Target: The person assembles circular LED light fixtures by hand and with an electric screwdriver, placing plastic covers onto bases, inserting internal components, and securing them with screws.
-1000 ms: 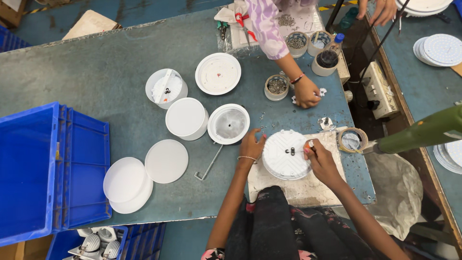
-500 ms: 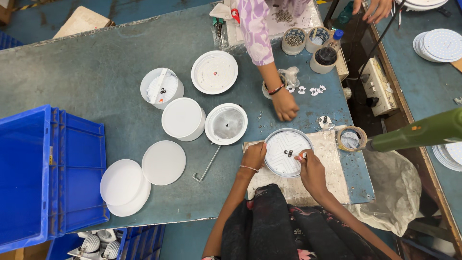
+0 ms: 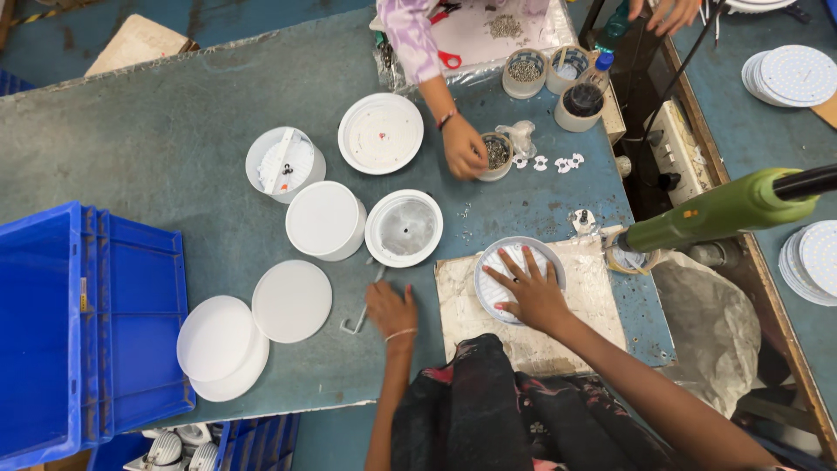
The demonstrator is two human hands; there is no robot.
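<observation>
Blue-grey table (image 3: 157, 157): right hand (image 3: 530, 292) flat on round disc (image 3: 514, 277), left hand (image 3: 391, 310) seemingly loose beside metal hook (image 3: 362, 316).

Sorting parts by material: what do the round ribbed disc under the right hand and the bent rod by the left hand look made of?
The ribbed disc looks like white-painted metal or plastic; its matte radial fins leave this open. The bent rod looks like bare steel: thin, grey, slightly shiny.

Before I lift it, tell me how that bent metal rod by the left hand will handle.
The bent metal rod looks thin and stiff, so it should keep its shape when lifted. It probably weighs little, being slim. Lying flat on the table at the left hand fingertips, its bent end should stop it rolling; pinching it up may be fiddly.
</observation>
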